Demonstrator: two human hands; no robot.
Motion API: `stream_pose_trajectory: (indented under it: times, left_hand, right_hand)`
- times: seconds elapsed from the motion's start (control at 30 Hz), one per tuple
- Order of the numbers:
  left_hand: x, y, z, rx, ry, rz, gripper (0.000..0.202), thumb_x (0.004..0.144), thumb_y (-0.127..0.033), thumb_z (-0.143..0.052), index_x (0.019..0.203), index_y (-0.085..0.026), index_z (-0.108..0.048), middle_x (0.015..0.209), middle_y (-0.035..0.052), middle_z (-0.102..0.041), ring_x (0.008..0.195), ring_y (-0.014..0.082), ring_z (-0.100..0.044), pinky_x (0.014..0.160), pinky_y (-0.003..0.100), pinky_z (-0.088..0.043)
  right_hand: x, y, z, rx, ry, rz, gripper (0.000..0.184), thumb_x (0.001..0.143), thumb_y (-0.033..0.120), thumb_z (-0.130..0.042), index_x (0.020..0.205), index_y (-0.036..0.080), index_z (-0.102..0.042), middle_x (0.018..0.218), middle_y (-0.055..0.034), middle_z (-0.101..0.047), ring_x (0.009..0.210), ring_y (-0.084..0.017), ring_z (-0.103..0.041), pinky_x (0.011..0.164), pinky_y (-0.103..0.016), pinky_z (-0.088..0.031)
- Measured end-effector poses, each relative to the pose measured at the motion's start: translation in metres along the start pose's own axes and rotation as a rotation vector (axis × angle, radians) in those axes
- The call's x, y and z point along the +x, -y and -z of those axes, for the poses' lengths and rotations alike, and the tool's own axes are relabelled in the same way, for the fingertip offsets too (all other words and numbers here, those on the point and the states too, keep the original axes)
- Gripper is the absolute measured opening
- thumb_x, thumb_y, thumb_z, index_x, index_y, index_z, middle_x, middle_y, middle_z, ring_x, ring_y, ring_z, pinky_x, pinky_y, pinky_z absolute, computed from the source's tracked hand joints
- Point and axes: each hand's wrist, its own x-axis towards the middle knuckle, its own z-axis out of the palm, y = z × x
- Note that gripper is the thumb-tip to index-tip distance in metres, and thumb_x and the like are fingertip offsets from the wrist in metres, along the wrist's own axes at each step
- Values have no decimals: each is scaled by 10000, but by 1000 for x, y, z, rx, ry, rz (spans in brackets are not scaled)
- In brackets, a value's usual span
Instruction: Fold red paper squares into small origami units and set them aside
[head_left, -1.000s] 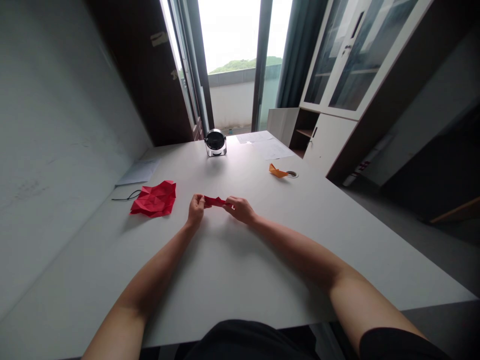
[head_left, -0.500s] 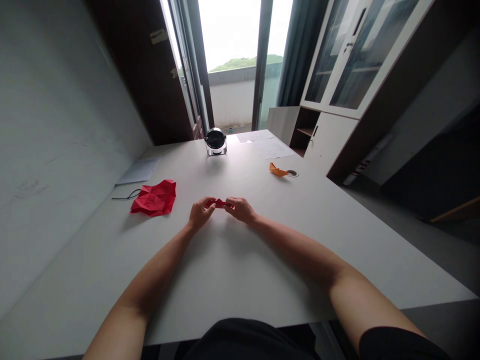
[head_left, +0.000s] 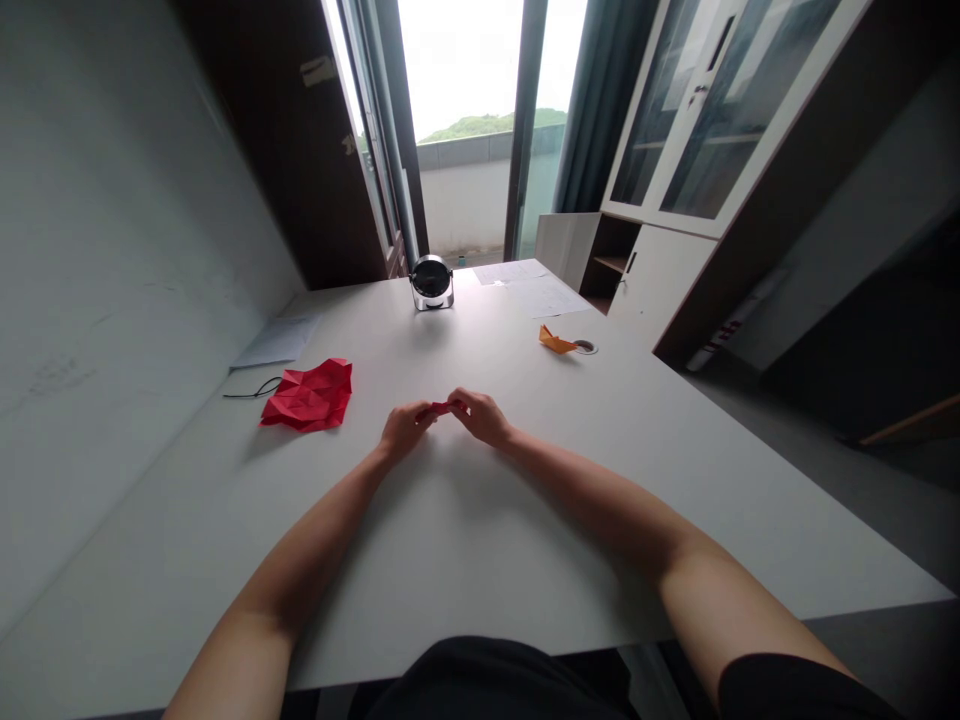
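A small folded strip of red paper is pinched between both my hands just above the white table. My left hand grips its left end with fingers closed. My right hand pinches its right end, fingers curled over it. Most of the strip is hidden by my fingers. A crumpled, creased red paper sheet lies flat on the table to the left of my hands.
An orange folded paper piece lies to the far right beside a round cable hole. A small black desk fan stands at the far edge, white sheets near it. Another sheet and a black cord lie by the left wall.
My hands have come closer together, and the visible length of red strip between them has shortened. The left hand slid right and lower toward the right hand.
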Motion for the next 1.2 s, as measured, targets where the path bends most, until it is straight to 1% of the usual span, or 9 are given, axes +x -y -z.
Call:
stream_pose_trajectory:
  times: [0.1,0.2,0.3,0.4,0.5,0.63,0.77,0.97,1.2]
  left_hand:
    - [-1,0,2,108,-12,-58,135,860,-384,-672,850,-271,-746,755,29,-725,666,194,-633,634,269,-418]
    - [-2,2,2,219,6,-131,162,888,-415,-652,851,-283,-738,803,48,-728,685,198,-631,642,269,-388]
    - [-3,3,1,248,32,-159,204,899,-443,-640,814,-278,-724,787,53,-721,663,194,-617,645,271,-378]
    - [-2,2,-1,238,24,-144,211,895,-455,-644,814,-280,-728,775,52,-722,650,195,-615,631,273,-369]
    - [-1,0,0,259,9,-130,195,899,-452,-636,866,-296,-748,792,44,-737,676,199,-632,630,274,-373]
    - [0,0,4,310,51,-83,213,939,-419,-580,961,-306,-759,831,15,-759,732,181,-663,683,266,-404]
    - [-1,-1,6,406,95,-84,277,965,-458,-536,994,-299,-761,914,18,-773,782,169,-678,716,257,-418]
    - [-2,-4,6,451,74,-104,310,983,-466,-500,1017,-293,-754,969,33,-773,850,184,-684,744,263,-425]
    - [0,-1,9,411,56,-70,291,997,-421,-482,1026,-275,-731,908,22,-760,807,168,-668,717,249,-413]
  right_hand:
    - [0,-3,-1,-42,27,5,174,946,285,-567,1093,255,-656,873,-19,-704,715,-148,-588,716,-254,-424]
    - [1,-7,-3,-100,89,66,112,930,298,-614,977,246,-701,845,-38,-696,782,-168,-592,728,-260,-421]
    - [1,-7,-3,-114,129,142,124,940,298,-608,899,238,-708,845,-51,-694,839,-180,-591,739,-265,-421]
    - [2,-5,-2,-117,126,158,154,965,305,-577,917,230,-703,866,-59,-693,849,-181,-588,747,-270,-425]
    - [4,-4,0,-117,108,142,169,977,316,-564,927,225,-696,872,-63,-690,862,-183,-587,757,-273,-426]
    - [5,-7,2,-144,93,131,171,992,303,-542,951,218,-685,887,-58,-687,876,-176,-582,765,-268,-421]
    - [3,-11,0,-221,145,145,187,988,331,-554,931,209,-684,878,-55,-681,872,-171,-570,744,-262,-408]
    - [3,-12,-1,-287,186,121,268,1003,392,-520,894,212,-686,877,-48,-682,855,-159,-564,711,-250,-381]
    - [5,-16,3,-354,205,53,191,988,310,-551,905,207,-688,888,-42,-692,862,-161,-570,691,-255,-362]
